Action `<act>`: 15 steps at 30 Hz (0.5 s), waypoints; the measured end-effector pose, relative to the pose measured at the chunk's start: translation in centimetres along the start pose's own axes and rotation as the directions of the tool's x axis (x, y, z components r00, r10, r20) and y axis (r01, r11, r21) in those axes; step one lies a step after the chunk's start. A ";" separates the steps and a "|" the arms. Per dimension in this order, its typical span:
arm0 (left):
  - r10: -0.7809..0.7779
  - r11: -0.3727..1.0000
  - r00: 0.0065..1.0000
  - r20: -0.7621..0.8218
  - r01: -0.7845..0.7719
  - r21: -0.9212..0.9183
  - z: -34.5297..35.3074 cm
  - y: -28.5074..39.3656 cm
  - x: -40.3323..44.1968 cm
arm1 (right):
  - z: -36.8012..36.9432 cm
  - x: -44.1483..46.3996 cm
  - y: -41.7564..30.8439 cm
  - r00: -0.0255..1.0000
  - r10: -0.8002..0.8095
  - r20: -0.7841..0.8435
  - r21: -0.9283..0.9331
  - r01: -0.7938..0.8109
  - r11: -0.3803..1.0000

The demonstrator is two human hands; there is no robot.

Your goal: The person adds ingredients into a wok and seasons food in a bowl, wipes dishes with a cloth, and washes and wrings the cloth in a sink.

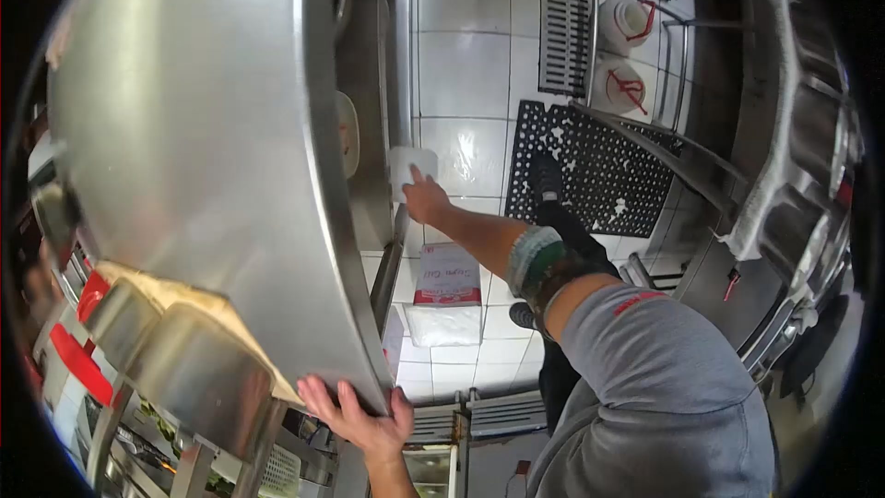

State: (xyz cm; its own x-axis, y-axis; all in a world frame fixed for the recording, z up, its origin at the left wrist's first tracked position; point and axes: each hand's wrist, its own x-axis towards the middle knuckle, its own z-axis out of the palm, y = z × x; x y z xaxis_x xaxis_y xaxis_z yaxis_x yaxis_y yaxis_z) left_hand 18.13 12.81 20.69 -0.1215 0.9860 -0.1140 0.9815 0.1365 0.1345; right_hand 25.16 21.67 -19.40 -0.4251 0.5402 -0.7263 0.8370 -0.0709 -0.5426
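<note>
My left hand (359,417) rests with spread fingers on the corner of the stainless steel table (203,157); its thumb lies over the edge. Below the table's side, my right hand (424,195) reaches out low and grips a white, flat-looking object (413,166) beside a metal rail. One finger lies across its face; the other fingertips are partly hidden. On the floor near that arm is a white and red package (448,275) marked with red lettering.
Black perforated mats (599,166) and a floor grate (564,32) lie on white tiles. Two white buckets (627,88) with red handles stand within a metal frame. Steel pans (198,369) sit beyond the table's lower left edge. Metal racks (802,175) line the right.
</note>
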 end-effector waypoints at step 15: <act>-0.017 0.999 0.998 0.055 0.014 0.046 -0.5 -0.2 -0.9 | 3.3 4.1 -1.4 0.991 -0.005 0.131 0.303 -0.036 0.952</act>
State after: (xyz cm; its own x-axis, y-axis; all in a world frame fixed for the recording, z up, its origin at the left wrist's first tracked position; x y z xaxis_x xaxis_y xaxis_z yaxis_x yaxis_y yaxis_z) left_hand 17.94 11.92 21.25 -0.1295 0.9768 -0.1705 0.9854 0.1460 0.0876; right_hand 21.09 21.18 -22.99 -0.4705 0.4259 -0.7728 0.7080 -0.3405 -0.6187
